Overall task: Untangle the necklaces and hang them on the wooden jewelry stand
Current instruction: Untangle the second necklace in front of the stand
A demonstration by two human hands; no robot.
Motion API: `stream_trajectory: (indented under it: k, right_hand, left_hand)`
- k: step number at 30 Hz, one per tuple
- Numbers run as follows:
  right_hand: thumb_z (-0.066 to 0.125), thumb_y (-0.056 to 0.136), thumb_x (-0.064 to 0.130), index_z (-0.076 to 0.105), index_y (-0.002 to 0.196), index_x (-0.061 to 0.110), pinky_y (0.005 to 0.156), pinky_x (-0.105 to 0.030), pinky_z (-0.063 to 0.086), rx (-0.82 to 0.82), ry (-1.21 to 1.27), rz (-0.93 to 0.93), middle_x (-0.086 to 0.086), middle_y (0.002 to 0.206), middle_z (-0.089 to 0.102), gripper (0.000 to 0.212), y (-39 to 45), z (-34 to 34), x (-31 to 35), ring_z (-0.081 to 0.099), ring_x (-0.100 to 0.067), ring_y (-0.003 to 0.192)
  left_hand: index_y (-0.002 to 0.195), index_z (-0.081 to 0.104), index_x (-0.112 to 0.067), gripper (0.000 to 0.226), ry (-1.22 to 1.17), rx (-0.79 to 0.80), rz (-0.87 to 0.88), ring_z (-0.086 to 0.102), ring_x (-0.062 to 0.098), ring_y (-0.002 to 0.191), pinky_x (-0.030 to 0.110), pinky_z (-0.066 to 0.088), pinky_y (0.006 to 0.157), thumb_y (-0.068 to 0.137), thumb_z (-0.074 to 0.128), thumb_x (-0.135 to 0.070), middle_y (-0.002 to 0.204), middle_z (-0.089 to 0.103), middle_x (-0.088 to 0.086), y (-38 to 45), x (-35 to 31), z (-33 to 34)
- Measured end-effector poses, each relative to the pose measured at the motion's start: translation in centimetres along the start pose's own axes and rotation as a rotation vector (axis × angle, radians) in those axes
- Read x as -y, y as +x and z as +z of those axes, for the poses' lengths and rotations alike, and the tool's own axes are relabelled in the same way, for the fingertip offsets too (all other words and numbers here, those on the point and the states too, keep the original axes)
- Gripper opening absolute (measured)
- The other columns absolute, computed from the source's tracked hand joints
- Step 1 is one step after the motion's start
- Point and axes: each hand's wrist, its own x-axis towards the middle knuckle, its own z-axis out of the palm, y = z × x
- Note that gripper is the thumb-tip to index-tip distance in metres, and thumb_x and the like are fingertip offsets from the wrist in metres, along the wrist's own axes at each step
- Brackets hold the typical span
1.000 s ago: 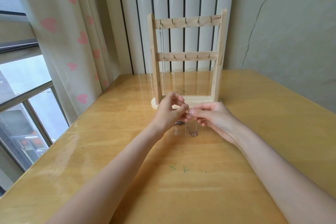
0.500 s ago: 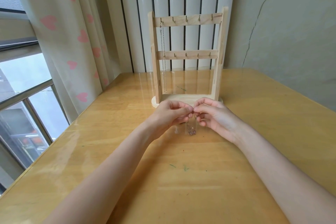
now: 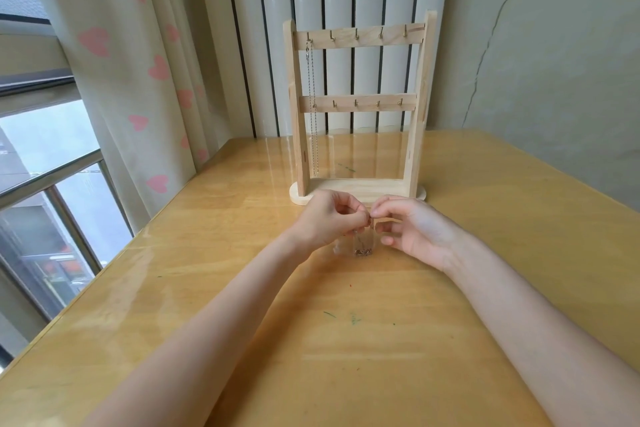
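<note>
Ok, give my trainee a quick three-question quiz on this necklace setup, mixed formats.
1. True or false: a silver chain already hangs from the leftmost top hook of the wooden stand.
2. What do the left hand and right hand pinch between them?
A. tangled necklace
B. a hook
C. the curtain
3. Fill in: the tangle's lower end is near the ___.

Key: 1 true; 2 A; 3 table.
</note>
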Motion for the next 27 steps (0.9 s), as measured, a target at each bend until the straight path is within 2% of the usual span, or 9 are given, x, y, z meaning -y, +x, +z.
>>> stream_trajectory:
  k: [2, 3, 5, 9, 11, 13, 15, 19, 27]
  right_hand:
    - [0.056, 0.080, -0.003, 0.057, 0.066, 0.011, 0.048, -0.022, 0.033, 0.003, -0.013, 0.019, -0.003, 0.070, 0.054, 0.020, 0.0, 0.0, -0.1, 0.047, -0.013, 0.059]
    - [0.055, 0.080, -0.003, 0.057, 0.069, 0.011, 0.049, -0.023, 0.033, 0.009, -0.033, 0.026, -0.003, 0.071, 0.054, 0.018, 0.0, 0.0, -0.1, 0.047, -0.013, 0.059]
    - [0.056, 0.081, -0.002, 0.057, 0.073, 0.010, 0.049, -0.023, 0.032, 0.022, -0.082, 0.028, -0.004, 0.072, 0.053, 0.015, 0.0, 0.0, -0.1, 0.048, -0.013, 0.060]
    - [0.056, 0.081, -0.003, 0.057, 0.070, 0.008, 0.051, -0.025, 0.031, -0.004, -0.131, -0.012, -0.005, 0.071, 0.050, 0.016, 0.0, 0.0, -0.1, 0.047, -0.012, 0.061]
    - [0.056, 0.081, -0.003, 0.058, 0.067, 0.008, 0.053, -0.026, 0.030, -0.023, -0.154, -0.039, -0.007, 0.074, 0.052, 0.018, 0.0, 0.3, -0.1, 0.046, -0.013, 0.063]
    - [0.055, 0.082, -0.002, 0.060, 0.066, 0.008, 0.054, -0.026, 0.030, -0.016, -0.157, -0.065, -0.009, 0.079, 0.055, 0.019, -0.1, 0.5, -0.1, 0.046, -0.013, 0.065]
    - [0.054, 0.083, -0.002, 0.059, 0.063, 0.008, 0.053, -0.025, 0.031, -0.011, -0.106, -0.087, -0.007, 0.075, 0.056, 0.022, -0.2, 0.5, 0.1, 0.046, -0.012, 0.062]
    - [0.056, 0.083, -0.002, 0.054, 0.067, 0.009, 0.050, -0.024, 0.031, -0.060, 0.004, -0.108, -0.003, 0.071, 0.049, 0.020, -0.3, -0.1, 0.3, 0.046, -0.013, 0.060]
    - [0.054, 0.084, -0.007, 0.054, 0.072, 0.005, 0.050, -0.020, 0.038, -0.124, 0.036, -0.129, -0.008, 0.065, 0.058, 0.017, -0.3, 0.0, 0.5, 0.050, -0.013, 0.058]
  left_hand:
    - [0.071, 0.060, -0.010, 0.016, 0.068, 0.003, 0.024, 0.054, 0.006, 0.050, 0.023, 0.048, 0.058, 0.082, 0.059, 0.002, 0.060, 0.060, 0.000, 0.1, 0.2, 0.0]
    - [0.069, 0.059, -0.012, 0.019, 0.102, 0.006, 0.038, 0.054, 0.010, 0.051, 0.029, 0.048, 0.059, 0.081, 0.059, 0.003, 0.056, 0.060, -0.005, 0.1, 0.2, 0.0]
    - [0.066, 0.059, -0.013, 0.020, 0.160, 0.011, 0.063, 0.055, 0.016, 0.052, 0.032, 0.048, 0.057, 0.079, 0.058, 0.003, 0.047, 0.060, -0.009, 0.2, 0.4, 0.1]
    - [0.068, 0.058, -0.014, 0.014, 0.287, -0.038, 0.135, 0.050, 0.003, 0.048, 0.020, 0.045, 0.053, 0.078, 0.060, -0.003, 0.051, 0.056, -0.012, 0.1, 0.5, 0.5]
    - [0.070, 0.058, -0.013, 0.012, 0.331, -0.040, 0.155, 0.047, 0.002, 0.048, 0.013, 0.041, 0.053, 0.077, 0.060, -0.004, 0.055, 0.054, -0.009, 0.1, 0.4, 0.6]
    - [0.067, 0.055, -0.018, 0.018, 0.340, -0.031, 0.156, 0.046, 0.001, 0.047, 0.011, 0.039, 0.053, 0.077, 0.060, -0.004, 0.057, 0.053, -0.009, 0.1, 0.6, 0.6]
    - [0.064, 0.052, -0.022, 0.024, 0.350, -0.025, 0.150, 0.047, 0.001, 0.048, 0.014, 0.041, 0.052, 0.077, 0.059, -0.003, 0.059, 0.053, -0.009, 0.3, 0.7, 0.4]
    - [0.068, 0.051, -0.017, 0.023, 0.222, -0.034, 0.131, 0.052, 0.001, 0.048, 0.017, 0.045, 0.052, 0.079, 0.057, 0.002, 0.063, 0.056, -0.005, 0.4, 0.9, -0.2]
    - [0.080, 0.057, -0.012, 0.014, -0.079, 0.018, 0.018, 0.052, -0.001, 0.050, 0.013, 0.044, 0.053, 0.088, 0.053, 0.000, 0.074, 0.057, -0.001, 0.0, 0.4, -0.6]
